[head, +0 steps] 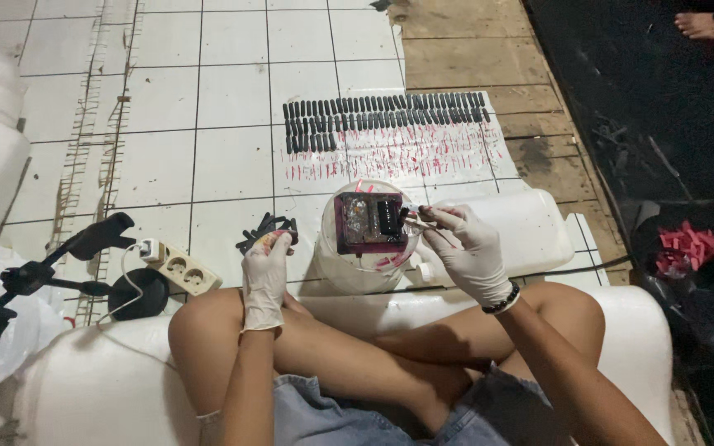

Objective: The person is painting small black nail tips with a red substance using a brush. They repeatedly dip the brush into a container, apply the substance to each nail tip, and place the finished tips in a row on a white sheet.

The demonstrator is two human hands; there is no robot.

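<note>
You've got your gloved left hand clenched round a bunch of dark sticks while your right hand pinches a thin brush over the stained block atop the white jug, keeping supplies close.

A white power strip lies at lower left beside a black tripod; red scraps sit at right.
</note>
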